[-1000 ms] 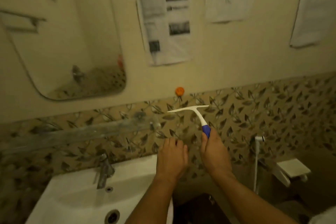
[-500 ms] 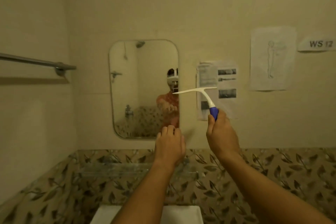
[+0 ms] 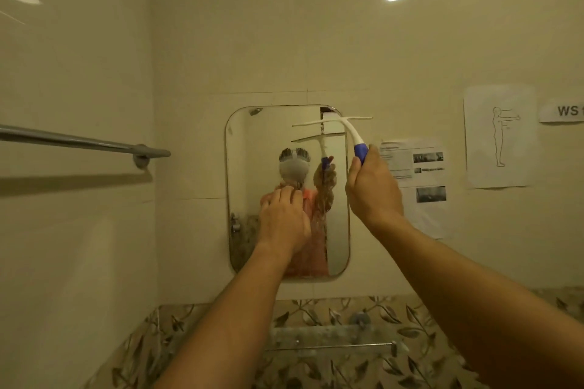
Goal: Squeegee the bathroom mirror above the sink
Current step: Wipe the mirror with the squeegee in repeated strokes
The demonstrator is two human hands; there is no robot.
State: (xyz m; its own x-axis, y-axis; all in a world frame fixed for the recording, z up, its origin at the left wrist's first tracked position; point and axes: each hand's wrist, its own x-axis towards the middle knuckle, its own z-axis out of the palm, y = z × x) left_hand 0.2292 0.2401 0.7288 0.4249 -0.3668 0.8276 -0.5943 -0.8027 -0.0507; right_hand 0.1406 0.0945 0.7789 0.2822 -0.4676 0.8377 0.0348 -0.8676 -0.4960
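A rounded rectangular mirror [image 3: 249,148] hangs on the cream wall straight ahead. My right hand [image 3: 371,189] grips the blue handle of a white squeegee [image 3: 349,129]. Its blade lies level across the mirror's top right corner and juts past the right edge. My left hand [image 3: 284,221] hovers in front of the mirror's middle with nothing in it, fingers curled and slightly apart. Whether the blade or this hand touches the glass, I cannot tell. The mirror reflects a person in an orange top with a headset.
A metal towel bar [image 3: 79,140] sticks out from the left wall. Paper sheets [image 3: 417,180] and a figure drawing [image 3: 501,136] are stuck to the wall right of the mirror. A glass shelf [image 3: 328,339] runs below, against leaf-patterned tiles.
The view has tilted up from the sink to the mirror. My right hand has raised the squeegee from the patterned tiles to the mirror's top right corner. My left hand rose in front of the glass.
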